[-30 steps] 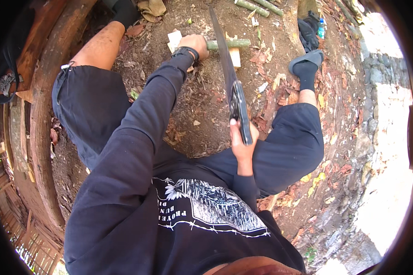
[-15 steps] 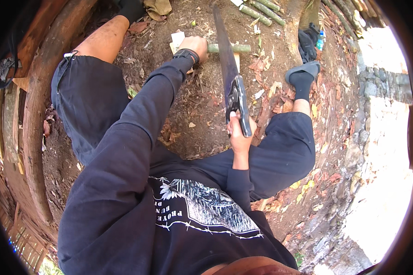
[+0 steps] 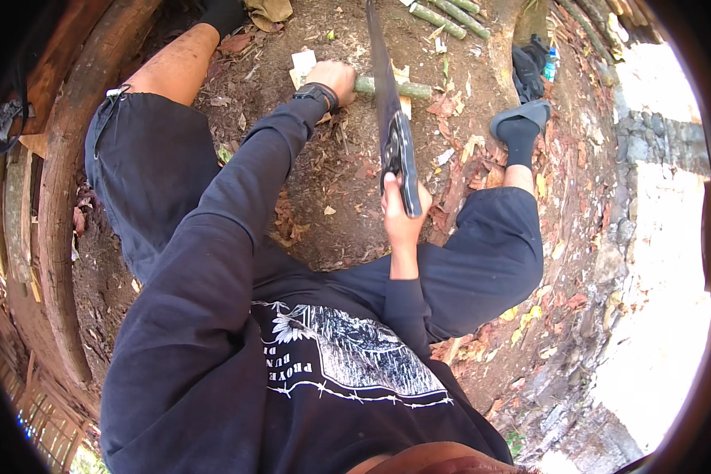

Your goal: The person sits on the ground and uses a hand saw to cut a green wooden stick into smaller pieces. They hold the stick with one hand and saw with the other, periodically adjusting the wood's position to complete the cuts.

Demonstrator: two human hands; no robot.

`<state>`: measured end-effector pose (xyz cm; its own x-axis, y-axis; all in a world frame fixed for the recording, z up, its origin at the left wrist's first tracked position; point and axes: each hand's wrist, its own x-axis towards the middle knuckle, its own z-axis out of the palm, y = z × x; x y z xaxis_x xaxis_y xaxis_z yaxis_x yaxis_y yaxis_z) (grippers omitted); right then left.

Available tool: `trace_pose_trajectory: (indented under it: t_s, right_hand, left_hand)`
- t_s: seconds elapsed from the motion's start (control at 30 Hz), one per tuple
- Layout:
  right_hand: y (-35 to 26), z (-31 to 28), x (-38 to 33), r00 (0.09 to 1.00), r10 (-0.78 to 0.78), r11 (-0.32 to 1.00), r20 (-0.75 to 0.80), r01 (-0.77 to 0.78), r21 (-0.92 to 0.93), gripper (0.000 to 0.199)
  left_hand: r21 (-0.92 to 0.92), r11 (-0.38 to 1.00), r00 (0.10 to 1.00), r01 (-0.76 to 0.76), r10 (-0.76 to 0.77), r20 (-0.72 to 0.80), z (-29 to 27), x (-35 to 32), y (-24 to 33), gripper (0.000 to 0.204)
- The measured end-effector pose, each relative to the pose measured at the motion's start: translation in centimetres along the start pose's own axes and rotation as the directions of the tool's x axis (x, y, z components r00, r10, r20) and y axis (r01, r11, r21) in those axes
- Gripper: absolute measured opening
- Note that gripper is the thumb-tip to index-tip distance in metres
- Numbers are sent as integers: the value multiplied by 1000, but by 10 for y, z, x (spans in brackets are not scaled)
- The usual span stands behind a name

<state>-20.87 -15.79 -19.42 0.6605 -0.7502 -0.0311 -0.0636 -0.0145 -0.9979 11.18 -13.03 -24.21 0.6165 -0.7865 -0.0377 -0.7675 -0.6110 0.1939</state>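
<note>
A hand saw (image 3: 385, 95) with a dark blade and a black handle lies across a green-barked stick (image 3: 415, 90). My right hand (image 3: 405, 213) is closed around the saw's handle, and the blade points away from me. To the left of the blade, my left hand (image 3: 334, 81) grips the stick near its left part; a dark watch sits on that wrist. The stick's right end sticks out past the blade. How deep the blade sits in the wood I cannot tell. Pale wood pieces (image 3: 303, 63) lie beside my left hand.
Several cut green sticks (image 3: 438, 21) lie at the far side, beside a tree trunk (image 3: 507, 43). A dark bag (image 3: 529, 69) and a bottle (image 3: 551, 65) stand right of it. A log (image 3: 59, 221) runs along the left. My grey-sandalled foot (image 3: 521, 118) is at the right.
My right hand has pushed the saw away from me and slightly left across the stick. My left hand keeps its hold on the stick.
</note>
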Motion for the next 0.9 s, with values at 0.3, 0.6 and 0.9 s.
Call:
trace_pose_trajectory:
  t_s: [0.3,0.6,0.9]
  right_hand:
    - [-32,-46,-109,982,187,982,-29,-187,-33,23]
    - [13,-11,-17,1000,7,998,-30,-9,-55,23]
    - [0,-42,-84,1000,5,988,22,-2,-152,21]
  left_hand:
    - [-48,984,985,169,-168,30,0,-1,7,26]
    - [-10,1000,1000,12,-12,10,-6,-8,6,24]
    - [-73,987,990,142,-141,18,-7,-3,11,26]
